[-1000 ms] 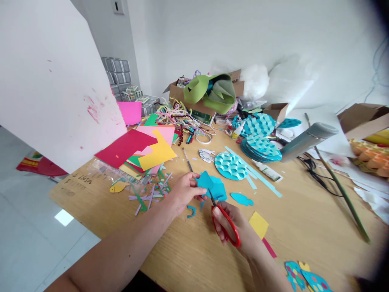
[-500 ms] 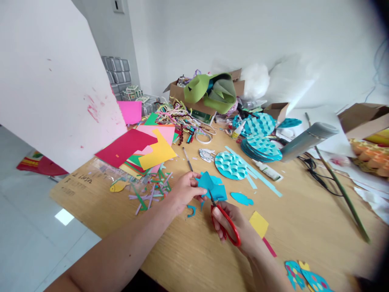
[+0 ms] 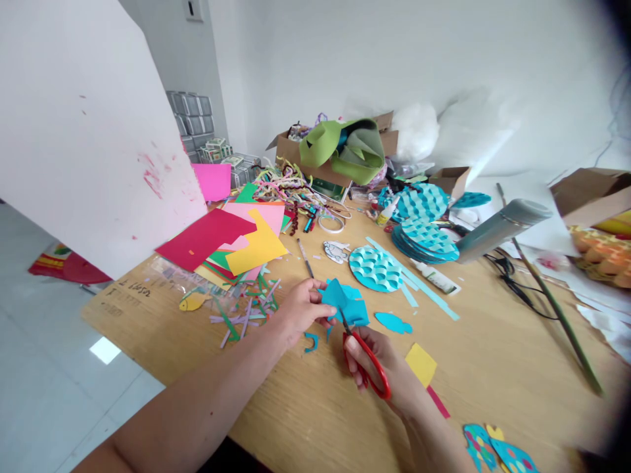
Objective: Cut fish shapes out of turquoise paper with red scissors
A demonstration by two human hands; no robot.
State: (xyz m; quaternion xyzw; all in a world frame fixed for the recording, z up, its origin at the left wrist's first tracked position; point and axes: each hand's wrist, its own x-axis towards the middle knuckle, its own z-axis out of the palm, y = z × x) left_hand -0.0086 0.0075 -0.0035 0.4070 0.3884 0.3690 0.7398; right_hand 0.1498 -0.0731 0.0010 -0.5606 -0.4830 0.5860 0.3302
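Pinching bright blue, bent paper sheet [image 3: 336, 297] in left fingers [image 3: 320, 310] over light-brown wooden desk [image 3: 305, 407]; gripping red-loop-handled metal scissors [image 3: 377, 363] against sheet in right fingers [image 3: 355, 351]. Likely featherlight, pliable, easily torn: best held by edge, clear of blades.

This looks like a craft room or small workshop: coloured paper [image 3: 207, 236] and scraps [image 3: 247, 320] crowd the left edge of the desk [image 3: 315, 410], pipe cleaners [image 3: 288, 186] and an open box [image 3: 292, 151] sit toward its far edge, scissors [image 3: 378, 366] are out over the middle, and fish cutouts [image 3: 513, 454] lie toward the near edge. The floor [image 3: 44, 358] is tiled.
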